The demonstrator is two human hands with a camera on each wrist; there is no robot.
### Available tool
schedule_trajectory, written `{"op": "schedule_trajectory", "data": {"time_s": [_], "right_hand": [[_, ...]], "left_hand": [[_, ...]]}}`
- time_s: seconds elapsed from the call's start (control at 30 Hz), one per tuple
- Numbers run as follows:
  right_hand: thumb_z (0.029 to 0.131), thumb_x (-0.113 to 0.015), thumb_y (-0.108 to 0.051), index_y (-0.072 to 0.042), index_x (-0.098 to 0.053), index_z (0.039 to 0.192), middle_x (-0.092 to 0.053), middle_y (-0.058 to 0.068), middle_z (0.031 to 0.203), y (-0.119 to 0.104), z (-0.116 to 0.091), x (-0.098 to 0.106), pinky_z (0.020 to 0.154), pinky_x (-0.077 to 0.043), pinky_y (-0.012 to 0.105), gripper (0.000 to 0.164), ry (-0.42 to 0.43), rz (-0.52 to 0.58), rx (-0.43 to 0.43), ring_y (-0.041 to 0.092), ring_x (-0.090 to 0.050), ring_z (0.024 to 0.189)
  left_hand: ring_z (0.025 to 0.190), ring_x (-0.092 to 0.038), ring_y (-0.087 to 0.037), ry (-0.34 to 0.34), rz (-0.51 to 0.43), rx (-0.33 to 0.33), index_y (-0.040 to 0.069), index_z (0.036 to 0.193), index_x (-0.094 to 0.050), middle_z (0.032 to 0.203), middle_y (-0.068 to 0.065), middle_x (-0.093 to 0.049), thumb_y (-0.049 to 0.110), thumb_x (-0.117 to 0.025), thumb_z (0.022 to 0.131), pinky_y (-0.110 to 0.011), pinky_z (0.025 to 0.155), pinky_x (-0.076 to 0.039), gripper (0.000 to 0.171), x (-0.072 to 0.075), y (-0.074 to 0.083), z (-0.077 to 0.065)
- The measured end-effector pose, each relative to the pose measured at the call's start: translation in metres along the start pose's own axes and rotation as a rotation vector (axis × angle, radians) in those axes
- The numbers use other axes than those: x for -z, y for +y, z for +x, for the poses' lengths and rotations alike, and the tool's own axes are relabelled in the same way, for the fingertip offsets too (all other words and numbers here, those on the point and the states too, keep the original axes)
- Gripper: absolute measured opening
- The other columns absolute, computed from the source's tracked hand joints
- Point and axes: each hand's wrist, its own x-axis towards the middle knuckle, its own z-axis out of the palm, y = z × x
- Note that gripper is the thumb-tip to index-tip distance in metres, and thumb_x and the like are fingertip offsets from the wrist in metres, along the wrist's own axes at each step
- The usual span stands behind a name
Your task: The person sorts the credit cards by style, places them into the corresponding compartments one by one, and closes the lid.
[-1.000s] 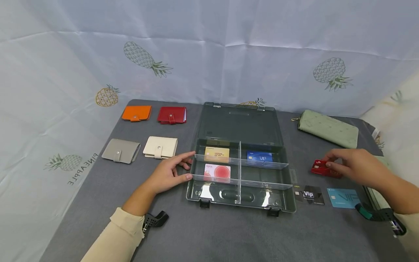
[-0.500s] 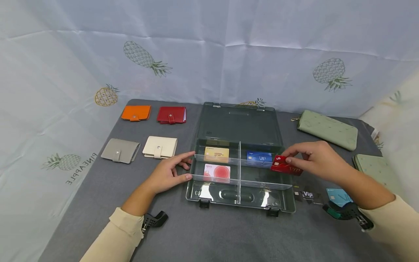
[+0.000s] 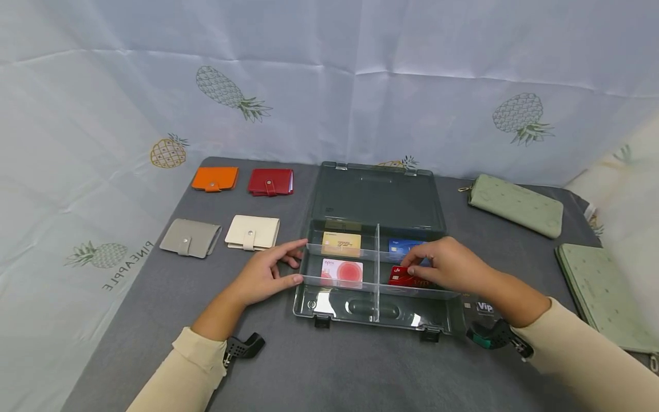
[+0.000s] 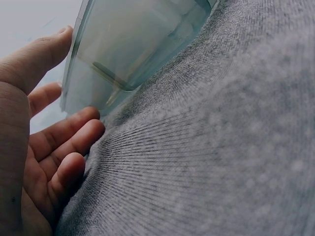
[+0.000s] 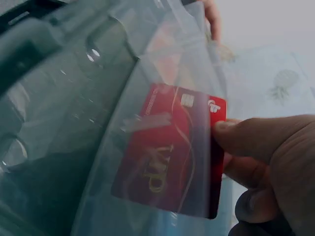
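Note:
Between thumb and fingers, my right hand pinches a red VIP card. The card is in the middle right compartment of the grey see-through divided box; in the right wrist view, the red card shows behind a clear divider. A blue VIP card lies in the compartment behind it, partly covered by my fingers. My left hand rests against the box's left side with thumb and fingertips, and its lower fingers hang loosely bent. In the left compartments are a gold card and a pink card.
Orange, red, grey and cream card wallets lie at the left. One green long wallet is at the back right, another green wallet nearer. A black Vip card lies partly under my right forearm.
My right hand has carried the red card leftward from the table at the right into the box's middle right compartment. The left hand has stayed at the box's side.

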Motion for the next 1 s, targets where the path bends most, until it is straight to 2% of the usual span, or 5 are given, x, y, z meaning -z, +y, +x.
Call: {"op": "schedule_trajectory", "data": {"time_s": [0.2, 0.33, 0.6, 0.8, 1.0], "right_hand": [[0.095, -0.082, -0.009, -0.019, -0.081, 0.110, -0.078, -0.009, 0.100, 0.000, -0.003, -0.008, 0.054, -0.042, 0.025, 0.018, 0.001, -0.023, -0.011, -0.003, -0.043, 0.059], [0.093, -0.085, -0.009, -0.018, -0.081, 0.115, -0.078, -0.006, 0.106, 0.001, -0.008, -0.009, 0.052, -0.039, 0.025, 0.024, 0.013, -0.014, -0.040, -0.002, -0.035, 0.054], [0.087, -0.089, -0.007, -0.015, -0.081, 0.119, -0.058, -0.018, 0.070, 0.004, -0.024, -0.008, 0.049, -0.042, 0.025, 0.034, 0.118, 0.022, -0.030, -0.001, -0.046, 0.056], [0.087, -0.089, -0.004, -0.014, -0.079, 0.119, -0.069, -0.011, 0.090, 0.012, -0.056, -0.004, 0.055, -0.047, 0.025, 0.035, 0.256, 0.045, -0.042, 0.002, -0.056, 0.069], [0.083, -0.090, 0.000, -0.013, -0.078, 0.121, -0.072, -0.003, 0.103, 0.027, -0.091, -0.003, 0.060, -0.045, 0.023, 0.042, 0.330, 0.056, -0.079, 0.006, -0.059, 0.079]], "left_hand": [[0.102, -0.069, -0.018, -0.003, 0.001, 0.005, 0.012, 0.155, -0.057, 0.126, -0.006, -0.072, 0.021, -0.085, 0.092, -0.027, 0.064, -0.055, 0.070, 0.000, 0.000, 0.000], [0.102, -0.068, -0.018, -0.005, -0.001, 0.007, 0.013, 0.155, -0.057, 0.126, -0.006, -0.072, 0.022, -0.084, 0.093, -0.027, 0.064, -0.054, 0.069, 0.000, -0.001, 0.000], [0.102, -0.068, -0.018, 0.006, -0.001, 0.011, 0.014, 0.155, -0.057, 0.126, -0.005, -0.072, 0.022, -0.084, 0.093, -0.027, 0.064, -0.055, 0.068, -0.001, -0.001, -0.003], [0.101, -0.068, -0.018, 0.003, -0.005, 0.006, 0.013, 0.154, -0.057, 0.125, -0.006, -0.072, 0.022, -0.084, 0.093, -0.026, 0.064, -0.055, 0.067, -0.003, -0.001, -0.003], [0.100, -0.068, -0.019, 0.007, -0.008, -0.008, 0.011, 0.153, -0.058, 0.124, -0.006, -0.072, 0.020, -0.084, 0.093, -0.026, 0.062, -0.054, 0.067, -0.002, 0.000, -0.001]]}}
